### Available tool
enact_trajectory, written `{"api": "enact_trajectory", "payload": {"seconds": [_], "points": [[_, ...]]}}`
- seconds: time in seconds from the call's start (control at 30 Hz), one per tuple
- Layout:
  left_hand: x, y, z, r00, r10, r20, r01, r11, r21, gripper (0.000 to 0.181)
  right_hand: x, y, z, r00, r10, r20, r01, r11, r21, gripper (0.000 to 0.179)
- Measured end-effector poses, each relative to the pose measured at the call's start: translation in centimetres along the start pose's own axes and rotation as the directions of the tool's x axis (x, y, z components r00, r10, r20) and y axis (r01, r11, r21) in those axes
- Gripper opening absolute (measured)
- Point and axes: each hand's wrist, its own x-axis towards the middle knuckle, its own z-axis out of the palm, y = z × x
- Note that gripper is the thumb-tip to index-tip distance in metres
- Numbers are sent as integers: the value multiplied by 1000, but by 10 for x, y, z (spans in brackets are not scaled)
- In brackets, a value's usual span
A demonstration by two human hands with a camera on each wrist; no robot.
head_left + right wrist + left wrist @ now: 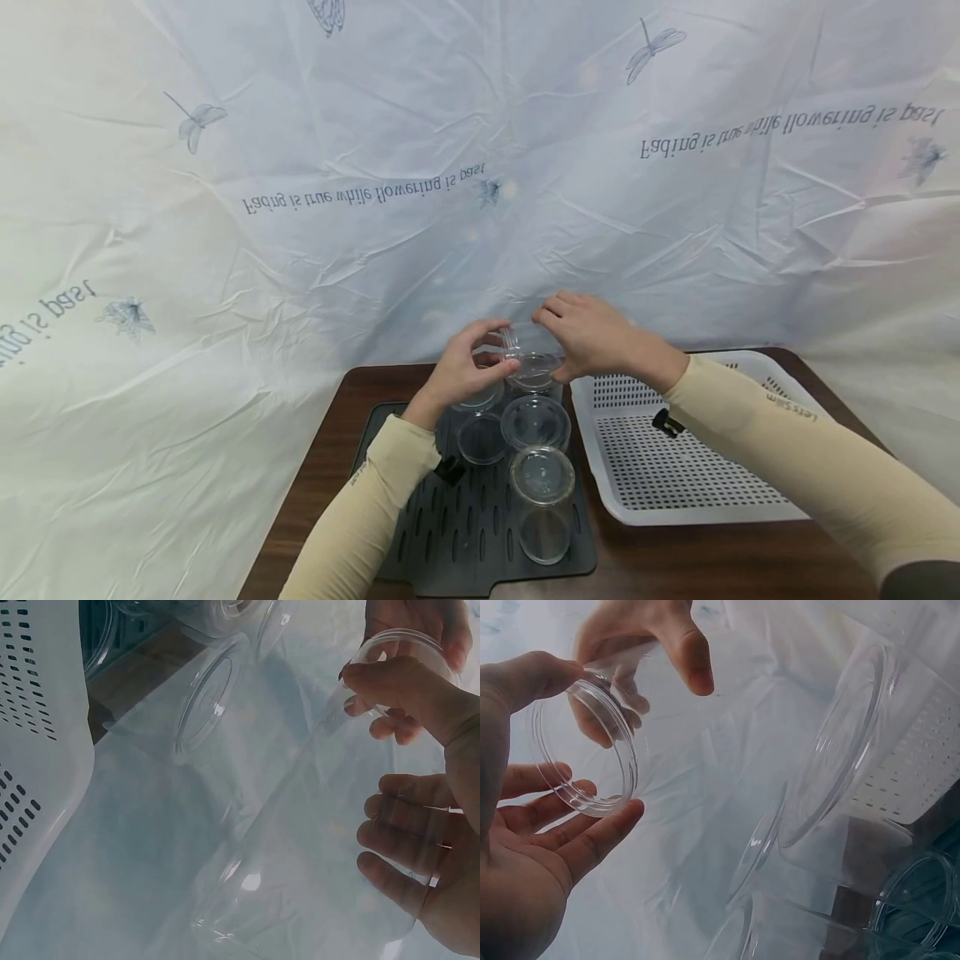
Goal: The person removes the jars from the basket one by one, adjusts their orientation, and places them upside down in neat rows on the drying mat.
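Both hands hold one clear jar [531,339] tilted over the back of a black slotted tray. My left hand [472,358] grips it by the threaded mouth [627,769], thumb on one side and fingers spread round the other. On the opposite side, my right hand [596,337] clasps the see-through body [274,862]; its fingers [401,844] show through the wall in the right wrist view. Close below stand several more clear jars, among them a tall front jar [545,521] and one with a wide round top [536,423].
The black tray [450,533] lies on a dark brown table [307,517]. Right of it sits a white perforated basket [611,492], partly under my right forearm. A pale printed sheet [420,250] hangs behind the table and down its sides.
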Motion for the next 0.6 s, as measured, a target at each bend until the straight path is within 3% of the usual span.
{"api": "enact_trajectory", "payload": {"seconds": [0.13, 0.3, 0.47, 0.6], "points": [[-1, 1, -2, 1000, -7, -1, 7, 1000, 10, 57, -1, 1, -2, 1000, 5, -18, -4, 1000, 21, 102], [-4, 1, -6, 1000, -16, -20, 16, 1000, 11, 56, -3, 6, -14, 996, 88, 4, -87, 984, 158, 125], [-5, 1, -10, 1000, -8, -25, 8, 1000, -2, 56, -6, 16, -23, 984, 177, 21, -175, 937, 304, 119], [-6, 0, -13, 1000, 1, -31, -1, 1000, -3, 57, -10, 28, -22, 969, 246, -2, -220, 873, 435, 110]]}}
